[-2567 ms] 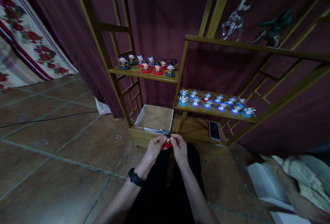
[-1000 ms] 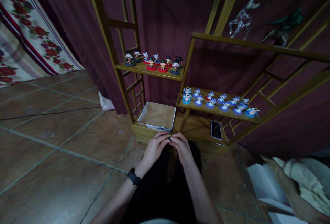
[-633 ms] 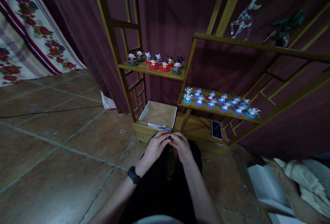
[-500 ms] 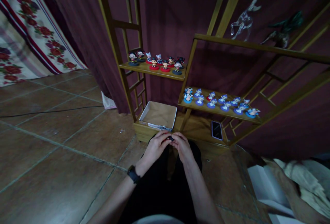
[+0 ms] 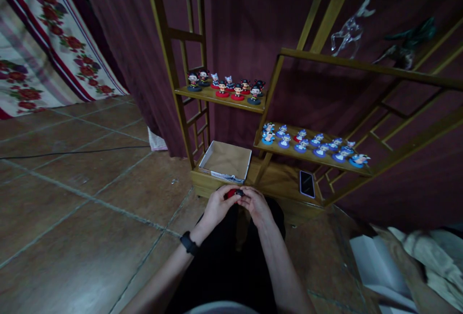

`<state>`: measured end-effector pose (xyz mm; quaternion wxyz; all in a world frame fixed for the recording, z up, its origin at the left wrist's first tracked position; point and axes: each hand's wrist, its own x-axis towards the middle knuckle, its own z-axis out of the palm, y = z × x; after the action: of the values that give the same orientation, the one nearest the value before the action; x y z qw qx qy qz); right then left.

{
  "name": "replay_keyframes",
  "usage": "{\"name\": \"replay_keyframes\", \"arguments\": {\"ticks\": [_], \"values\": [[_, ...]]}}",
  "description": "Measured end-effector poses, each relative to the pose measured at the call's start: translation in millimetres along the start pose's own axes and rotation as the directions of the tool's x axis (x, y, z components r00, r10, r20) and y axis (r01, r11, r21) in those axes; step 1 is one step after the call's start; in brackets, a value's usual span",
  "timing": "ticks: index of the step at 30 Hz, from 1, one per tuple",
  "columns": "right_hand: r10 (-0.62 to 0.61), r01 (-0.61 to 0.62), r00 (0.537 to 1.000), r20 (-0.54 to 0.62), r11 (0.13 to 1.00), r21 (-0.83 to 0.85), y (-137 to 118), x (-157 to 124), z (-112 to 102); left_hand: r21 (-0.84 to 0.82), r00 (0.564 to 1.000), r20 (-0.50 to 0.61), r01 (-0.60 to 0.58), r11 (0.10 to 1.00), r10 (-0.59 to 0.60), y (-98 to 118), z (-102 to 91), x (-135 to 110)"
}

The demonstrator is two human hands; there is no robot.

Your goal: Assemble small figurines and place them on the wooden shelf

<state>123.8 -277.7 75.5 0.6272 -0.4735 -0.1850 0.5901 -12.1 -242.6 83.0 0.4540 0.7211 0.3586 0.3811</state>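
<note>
A small figurine with a red base (image 5: pixel 233 192) sits between both my hands, just in front of the low wooden shelf. My left hand (image 5: pixel 219 205) pinches it from the left, a black watch on that wrist. My right hand (image 5: pixel 256 206) closes on it from the right. Most of the figurine is hidden by my fingers. An open cardboard box (image 5: pixel 226 161), with nothing in it, stands on the shelf's bottom board just beyond my hands.
Red-based and dark-based figurines (image 5: pixel 226 86) line the upper left shelf; blue-based figurines (image 5: pixel 311 145) fill the lower right shelf. A phone (image 5: pixel 306 184) lies on the bottom board. A glass deer (image 5: pixel 350 24) and a dark figure stand on top. White boxes and cloth lie at the right.
The figurine, held upright and plain to see 2.6 s ago, is now turned and mostly covered by my fingers. My view has shifted slightly left; the hands stay together in the same place.
</note>
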Motion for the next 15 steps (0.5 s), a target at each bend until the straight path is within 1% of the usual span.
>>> {"name": "replay_keyframes", "arguments": {"ticks": [3, 5, 7, 10, 15], "values": [[-0.018, 0.019, 1.0, 0.002, 1.0, -0.025, 0.0, -0.7, 3.0, -0.08, 1.0, -0.006, 0.018, 0.997, -0.018, -0.9, -0.5, -0.7], [-0.036, 0.036, 0.999, 0.003, 0.999, -0.032, 0.3, -0.9, 4.7, -0.118, 0.999, 0.013, 0.033, 0.993, -0.031, -0.5, -1.7, 0.0], [-0.051, 0.051, 0.999, 0.009, 0.998, -0.021, 1.1, -0.5, 5.8, -0.18, 0.996, 0.042, 0.091, 0.979, -0.085, -0.7, -2.8, 1.6], [-0.062, 0.062, 0.998, 0.024, 0.998, 0.006, 2.6, 0.0, 6.8, -0.314, 0.978, 0.076, 0.21, 0.926, -0.196, -2.5, -3.5, 4.2], [-0.081, 0.081, 0.995, 0.05, 0.997, 0.002, 2.6, -2.1, 8.9, -0.47, 0.939, 0.084, 0.331, 0.818, -0.332, -1.9, -5.6, 6.1]]}}
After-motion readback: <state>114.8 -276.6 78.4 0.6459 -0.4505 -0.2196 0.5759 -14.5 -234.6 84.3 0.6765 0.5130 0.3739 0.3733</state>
